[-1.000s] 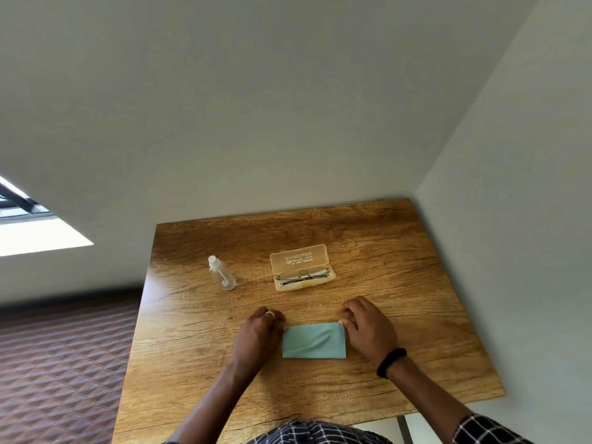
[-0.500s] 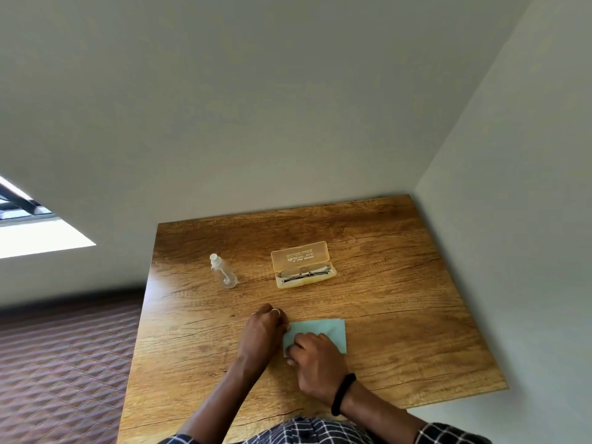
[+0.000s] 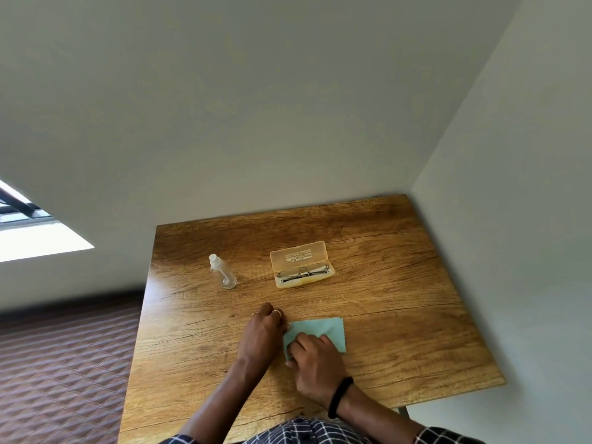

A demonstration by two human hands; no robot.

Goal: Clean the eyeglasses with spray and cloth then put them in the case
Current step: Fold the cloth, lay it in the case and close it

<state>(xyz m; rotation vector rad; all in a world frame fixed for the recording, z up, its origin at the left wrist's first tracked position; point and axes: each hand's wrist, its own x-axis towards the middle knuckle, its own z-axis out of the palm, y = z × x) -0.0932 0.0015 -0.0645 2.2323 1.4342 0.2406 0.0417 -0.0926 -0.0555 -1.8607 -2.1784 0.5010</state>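
Observation:
A pale green cleaning cloth (image 3: 326, 328) lies flat on the wooden table (image 3: 400, 315), near its front edge. My left hand (image 3: 262, 334) pinches the cloth's left edge. My right hand (image 3: 315, 363) rests on the cloth's front left part, its fingers curled at the corner. Farther back, a yellowish translucent case (image 3: 299, 256) stands open with the eyeglasses (image 3: 302, 271) lying folded in its lower half. A small clear spray bottle (image 3: 222, 275) stands upright to the left of the case.
The table sits in a corner, with a wall behind it and a wall on its right. Patterned brown floor (image 3: 64, 363) lies off the table's left edge. A checked sleeve shows at the bottom.
My right hand moved from the cloth's right edge across to its front left corner, beside my left hand. The cloth, case and bottle stayed put.

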